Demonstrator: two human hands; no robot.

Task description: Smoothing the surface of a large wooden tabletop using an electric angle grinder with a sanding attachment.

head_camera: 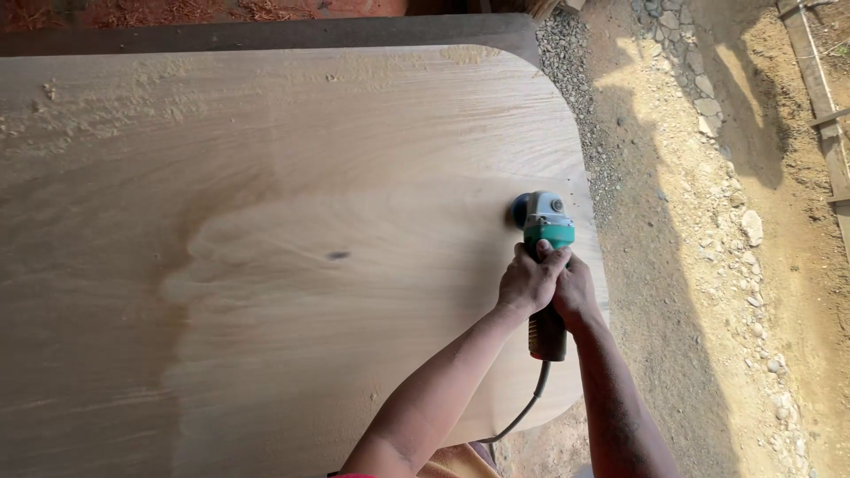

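Two bare forearms rise from the picture's bottom edge at about six o'clock and meet on an angle grinder. The left hand is wrapped tight around the green and black body, fingers closed over its top. The right hand is clamped on the same body from the other side, the two hands touching each other. The grinder's grey head and dark disc point toward twelve o'clock and rest on the wooden slab (a broad, pale board with rounded corners) close to its edge at three o'clock. A black cord trails from the tool's rear toward six o'clock, curving under the left forearm. Fine sawdust lies on the slab toward ten o'clock, and a small dark knot marks the grain near the centre. Beyond the slab at three o'clock runs stony dirt ground, partly in sun.
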